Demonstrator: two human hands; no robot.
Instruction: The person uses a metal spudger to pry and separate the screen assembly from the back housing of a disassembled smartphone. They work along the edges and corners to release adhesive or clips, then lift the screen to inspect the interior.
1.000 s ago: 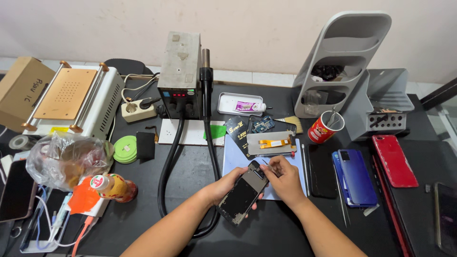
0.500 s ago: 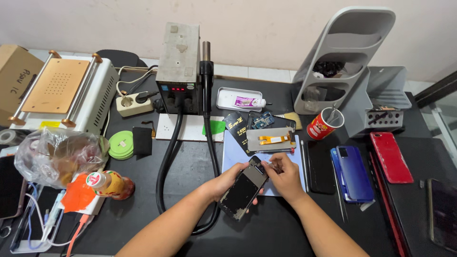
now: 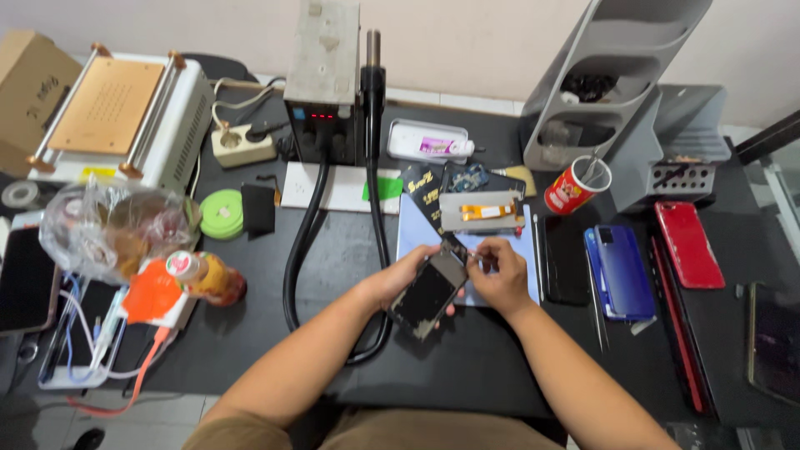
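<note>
Taking the grey hot-air station [image 3: 327, 83] at the back of the desk as landmark: its small dark display [image 3: 319, 116] is glowing with red digits on the front. Far to its left a brown cardboard box [image 3: 29, 87] is standing. Just right of it a clear flat package [image 3: 429, 142] with a pink label is lying. Farther right a red printed can [image 3: 572, 188] is standing upright. Down to its left a bottle with an orange label [image 3: 208, 277] is lying.
</note>
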